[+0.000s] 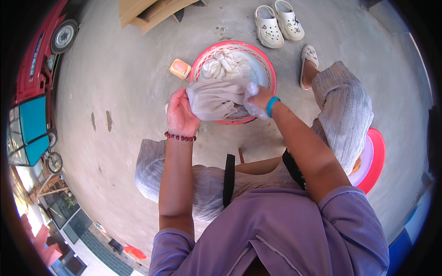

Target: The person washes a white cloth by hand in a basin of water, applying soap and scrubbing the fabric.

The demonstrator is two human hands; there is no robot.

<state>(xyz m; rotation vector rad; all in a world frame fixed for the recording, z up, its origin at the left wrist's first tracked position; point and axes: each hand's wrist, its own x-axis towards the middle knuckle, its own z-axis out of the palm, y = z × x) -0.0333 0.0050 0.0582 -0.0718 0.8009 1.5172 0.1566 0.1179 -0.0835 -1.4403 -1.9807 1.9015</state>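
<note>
A light grey wet cloth (pixel 217 98) is stretched between my two hands over the near half of a red-rimmed basin (pixel 270 62). My left hand (pixel 182 112), wearing a dark red bead bracelet, holds the cloth's left end, its fingertips partly hidden. Suds cover my right hand (pixel 258 99), which grips the right end below a blue wristband. Behind the grey cloth, a bunched white cloth (pixel 226 65) lies in cloudy water inside the basin. Just left of the rim, a pink bar of soap (pixel 180 66) rests in a yellow soap dish (pixel 179 75).
White clogs (pixel 269 32) stand on the concrete floor beyond the basin, near a cardboard box (pixel 152 15). A red basin (pixel 376 160) sits beside my right leg. Farther left are a red vehicle (pixel 34 65) and a blue-covered vehicle (pixel 33 129).
</note>
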